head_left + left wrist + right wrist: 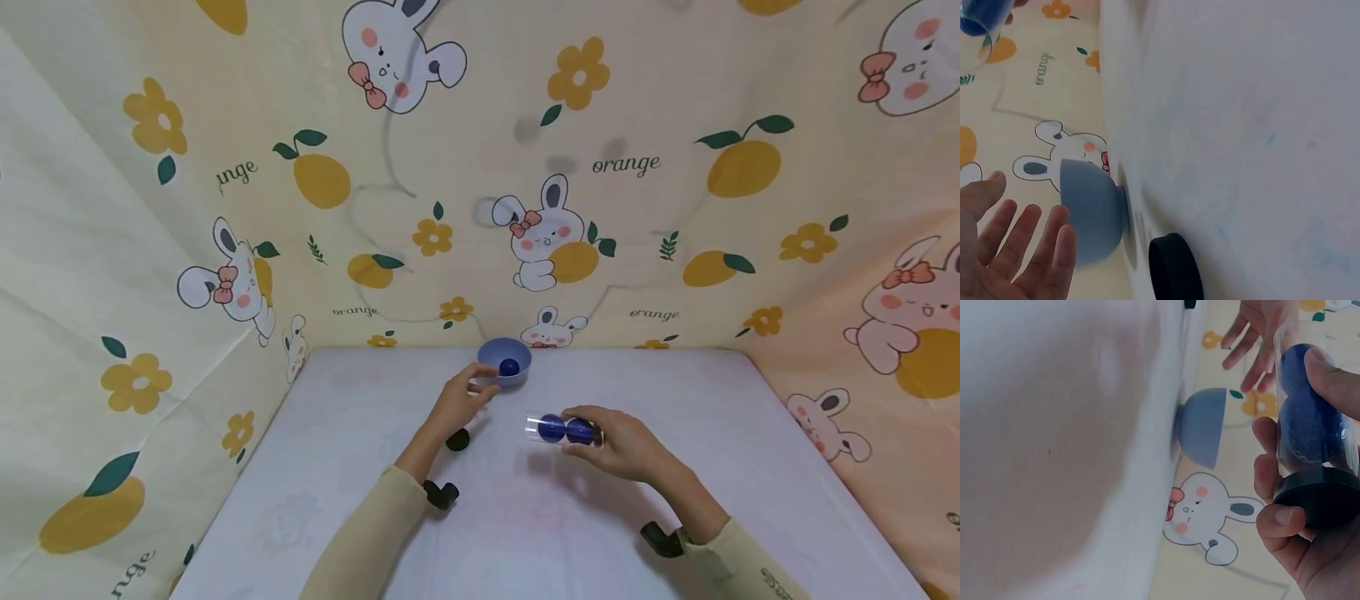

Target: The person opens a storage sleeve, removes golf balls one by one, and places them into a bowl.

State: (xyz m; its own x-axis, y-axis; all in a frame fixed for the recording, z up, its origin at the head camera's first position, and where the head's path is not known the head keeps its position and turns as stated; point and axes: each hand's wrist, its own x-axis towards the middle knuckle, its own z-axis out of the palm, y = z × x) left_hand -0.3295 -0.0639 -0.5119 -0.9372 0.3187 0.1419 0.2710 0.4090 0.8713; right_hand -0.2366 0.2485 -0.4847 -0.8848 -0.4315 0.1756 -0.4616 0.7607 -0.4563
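My right hand (618, 442) grips a clear plastic tube (532, 427) that lies tilted onto its side above the table, its transparent end pointing left. Two dark blue balls (551, 428) sit in a row inside it, and a black cap (1317, 497) covers the end by my palm. My left hand (459, 404) hovers at the near left of a blue bowl (517, 379), fingers spread loosely and holding nothing. Inside that bowl rests one dark blue ball (509, 367). A black round lid (458, 440) lies on the table, partly behind my left wrist.
The white tabletop (510, 533) meets a patterned cloth backdrop (480, 250) just behind the bowl. Similar cloth hangs along the left and right sides. Black wrist mounts (662, 540) stick out from both sleeves.
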